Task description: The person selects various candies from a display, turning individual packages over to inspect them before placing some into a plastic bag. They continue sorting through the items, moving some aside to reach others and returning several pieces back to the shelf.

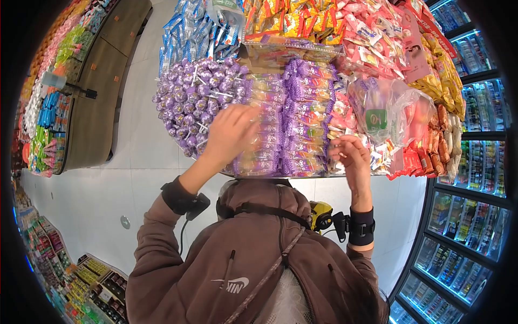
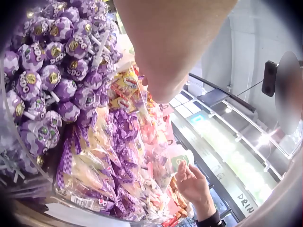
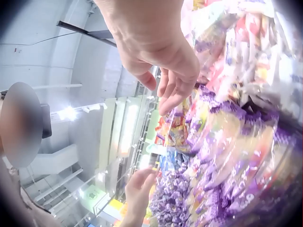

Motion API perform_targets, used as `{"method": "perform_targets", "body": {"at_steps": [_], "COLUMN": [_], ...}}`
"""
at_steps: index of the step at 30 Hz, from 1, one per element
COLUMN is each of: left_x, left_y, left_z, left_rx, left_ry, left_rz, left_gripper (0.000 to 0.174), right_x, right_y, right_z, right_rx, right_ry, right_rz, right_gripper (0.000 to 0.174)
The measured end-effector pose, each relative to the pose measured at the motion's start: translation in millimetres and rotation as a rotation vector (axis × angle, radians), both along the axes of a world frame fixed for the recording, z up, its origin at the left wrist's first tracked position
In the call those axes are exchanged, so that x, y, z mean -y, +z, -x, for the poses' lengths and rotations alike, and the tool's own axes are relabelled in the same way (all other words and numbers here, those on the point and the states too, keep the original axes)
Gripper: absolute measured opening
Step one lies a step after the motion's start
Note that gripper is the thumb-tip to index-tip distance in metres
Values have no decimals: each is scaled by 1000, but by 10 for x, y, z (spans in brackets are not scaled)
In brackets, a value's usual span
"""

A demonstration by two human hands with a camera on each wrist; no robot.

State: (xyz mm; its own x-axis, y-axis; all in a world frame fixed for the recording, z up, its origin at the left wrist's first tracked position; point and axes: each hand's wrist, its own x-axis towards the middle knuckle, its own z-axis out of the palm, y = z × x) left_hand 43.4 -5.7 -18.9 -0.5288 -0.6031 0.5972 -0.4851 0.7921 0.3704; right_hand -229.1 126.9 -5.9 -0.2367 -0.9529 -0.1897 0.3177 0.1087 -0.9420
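My left hand (image 1: 233, 132), slightly blurred, hovers with bent fingers over the left column of purple-wrapped candy packets (image 1: 264, 154). Its fingertips are mostly hidden in the left wrist view, and nothing shows in its grasp. A mound of purple-wrapped lollipops (image 1: 189, 100) lies right beside that hand. Over on the other side, my right hand (image 1: 353, 156) hangs loosely with relaxed, slightly curled fingers and holds nothing. It is at the right edge of a second column of purple packets (image 1: 306, 129), near pink and white wrapped sweets (image 1: 340, 116).
A clear plastic bag (image 1: 402, 108) lies among the sweets at right. Behind are blue packets (image 1: 186, 32), yellow packets (image 1: 291, 21) and a clear divider (image 1: 291, 53). Lit drink shelves (image 1: 477, 167) line the right; another candy counter (image 1: 97, 81) stands left across the floor.
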Motion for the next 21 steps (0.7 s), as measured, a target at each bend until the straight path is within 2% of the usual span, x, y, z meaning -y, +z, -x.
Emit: {"method": "perform_targets", "body": {"at_steps": [2,6,7,10,12,15,18,21], "left_x": [65,99,105,96,73,27,-42,-94], "left_y": [48,118,124,90,65,15,-46,-64], "left_z": [-109,-252,-273,-326,-332,-325,-290,-270], "left_rx": [-34,-138,-142,-134,-142,-155,-157,-150], "left_ry": [55,121,124,123,114,95,59,26], "left_rz": [-33,-59,-48,-79,-116,-169,-193,-196], "left_gripper": [33,23,22,22,21,20,20,20], "right_x": [-7,7,8,56,108,237,454,673], "right_y": [108,492,544,825,956,925,757,407], "right_z": [154,625,820,1126,1278,1565,1802,2099], "right_rx": [-75,-330,-365,-581,-787,-995,-1081,-1369], "right_ry": [-96,-359,-371,-509,-514,-365,-149,17], "right_rz": [115,281,336,337,314,228,109,78], "right_gripper": [18,19,18,19,19,19,22,22]}}
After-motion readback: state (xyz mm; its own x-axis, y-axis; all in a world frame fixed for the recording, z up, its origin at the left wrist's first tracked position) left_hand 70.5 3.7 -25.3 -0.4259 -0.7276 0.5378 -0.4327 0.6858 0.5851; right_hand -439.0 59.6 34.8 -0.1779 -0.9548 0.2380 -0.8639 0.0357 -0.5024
